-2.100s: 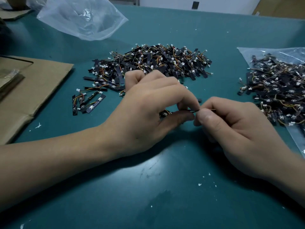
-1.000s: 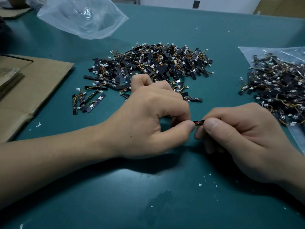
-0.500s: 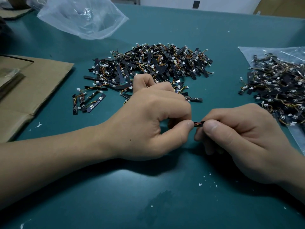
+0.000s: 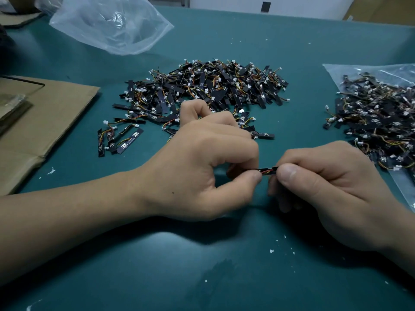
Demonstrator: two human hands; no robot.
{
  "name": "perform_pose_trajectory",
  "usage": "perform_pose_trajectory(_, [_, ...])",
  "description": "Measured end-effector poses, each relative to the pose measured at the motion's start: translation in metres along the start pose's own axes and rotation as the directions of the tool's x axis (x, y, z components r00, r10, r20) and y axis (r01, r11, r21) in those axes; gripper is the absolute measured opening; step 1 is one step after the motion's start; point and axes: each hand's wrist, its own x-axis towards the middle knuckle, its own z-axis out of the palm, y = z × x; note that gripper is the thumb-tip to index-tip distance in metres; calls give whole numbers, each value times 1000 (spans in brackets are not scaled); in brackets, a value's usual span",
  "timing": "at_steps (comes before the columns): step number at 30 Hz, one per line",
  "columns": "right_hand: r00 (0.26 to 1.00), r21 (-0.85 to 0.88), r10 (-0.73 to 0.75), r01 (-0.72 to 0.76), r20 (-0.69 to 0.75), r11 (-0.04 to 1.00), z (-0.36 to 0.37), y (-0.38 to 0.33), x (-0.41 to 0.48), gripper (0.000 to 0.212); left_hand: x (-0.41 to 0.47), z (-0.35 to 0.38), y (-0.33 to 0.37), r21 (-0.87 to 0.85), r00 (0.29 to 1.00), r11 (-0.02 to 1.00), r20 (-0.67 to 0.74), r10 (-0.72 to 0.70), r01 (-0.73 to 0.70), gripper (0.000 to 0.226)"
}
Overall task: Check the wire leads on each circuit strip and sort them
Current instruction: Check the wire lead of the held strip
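A small black circuit strip with red and orange wire leads is pinched between both hands just above the green mat. My left hand grips its left end between thumb and fingers; my right hand grips its right end. Most of the strip is hidden by the fingers. A large loose pile of circuit strips lies behind my left hand. A small separate group of strips lies to the left of that pile. Another heap of strips rests on a clear plastic bag at the right.
Flat brown cardboard covers the left side of the mat. A crumpled clear plastic bag lies at the back left. White crumbs dot the green mat near the front.
Both hands have dropped slightly toward me with the strip held between them. Over the last half second they have hardly moved.
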Motion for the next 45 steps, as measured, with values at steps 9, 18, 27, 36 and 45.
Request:
perform_pose_trajectory(9, [1000, 52, 12, -12, -10, 999, 0, 0, 0, 36, -1, 0, 1, 3, 1000, 1000, 23, 12, -12, 15])
perform_pose_trajectory(18, [998, 67, 36, -33, -53, 997, -2, 5, -2, 39, 0, 3, 0, -10, 993, 996, 76, -92, 93, 18])
perform_pose_trajectory(27, [1000, 40, 6, -5, -13, 999, -2, 4, -1, 41, -1, 2, 0, 36, 999, 999, 32, -15, 14, 22])
perform_pose_trajectory(36, [998, -9, -49, 49, 26, 999, -3, 1, -1, 40, 0, 0, 2, 3, 999, 1000, 40, 6, -6, 22])
perform_pose_trajectory(45, [995, 12, -65, 65, 81, 998, -3, 2, -2, 35, -2, -3, 1, -16, 998, 1000, 62, 22, -21, 19])
